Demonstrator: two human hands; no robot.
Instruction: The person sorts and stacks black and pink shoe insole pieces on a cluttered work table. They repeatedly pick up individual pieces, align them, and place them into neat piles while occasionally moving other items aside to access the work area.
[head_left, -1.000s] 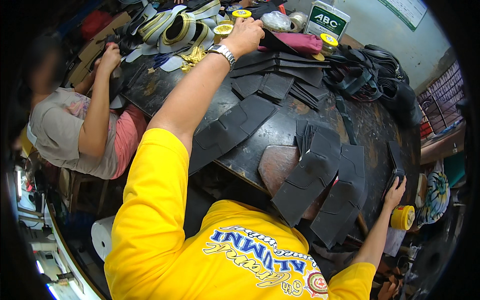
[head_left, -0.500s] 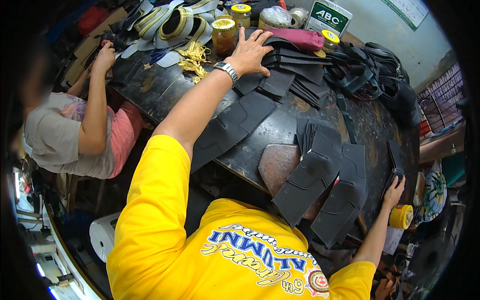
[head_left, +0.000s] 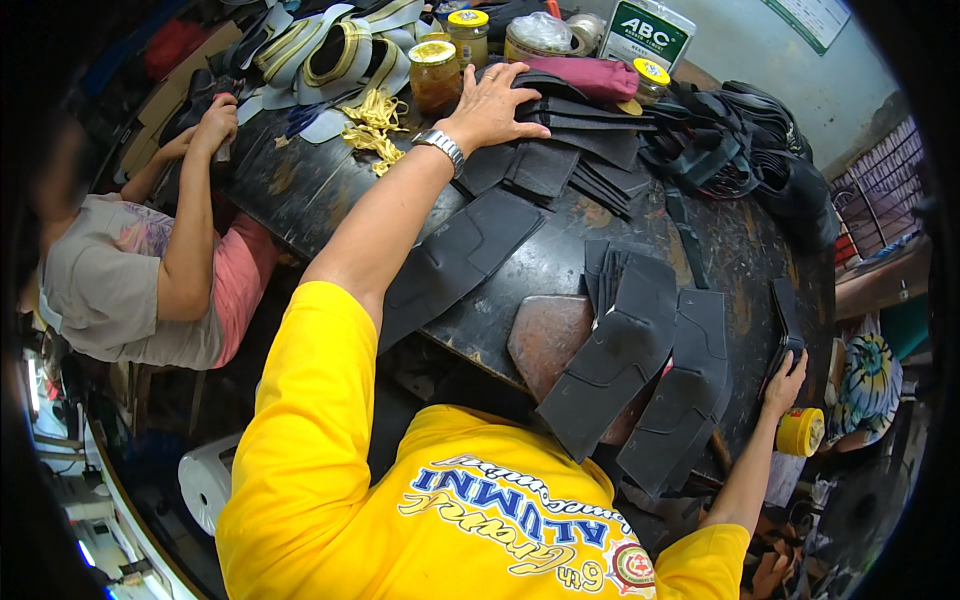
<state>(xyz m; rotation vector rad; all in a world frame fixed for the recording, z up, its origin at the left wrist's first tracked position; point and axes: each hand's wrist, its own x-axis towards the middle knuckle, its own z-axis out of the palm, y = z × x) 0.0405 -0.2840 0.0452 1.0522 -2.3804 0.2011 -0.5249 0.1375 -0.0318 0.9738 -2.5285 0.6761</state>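
Observation:
My left hand (head_left: 492, 105) reaches across the table, fingers spread, over the near-left edge of a pile of flat black pieces (head_left: 595, 145). It looks to be touching the pile, though the contact under the palm is hidden. At the table's right edge, my right hand (head_left: 785, 382) grips the lower end of a narrow black stack (head_left: 787, 315). Between my arms lie two fanned stacks of black cut pieces with curved flaps, the left one (head_left: 612, 350) partly over a brown slab (head_left: 545, 338) and the right one (head_left: 685, 385) beside it. Another black stack (head_left: 455, 258) lies under my left forearm.
Lidded jars (head_left: 436, 78), yellow cord (head_left: 375, 125) and grey curved pieces (head_left: 335, 50) occupy the far left. A maroon bundle (head_left: 585, 78) tops the pile. Black straps (head_left: 740, 150) heap at right; a yellow tub (head_left: 800, 432) is beyond my right wrist. A co-worker (head_left: 140, 270) sits left.
The view has shifted slightly. My left hand stays spread at the pile and my right hand keeps its grip. The co-worker's hands have shifted, and a dark item in them now shows more clearly.

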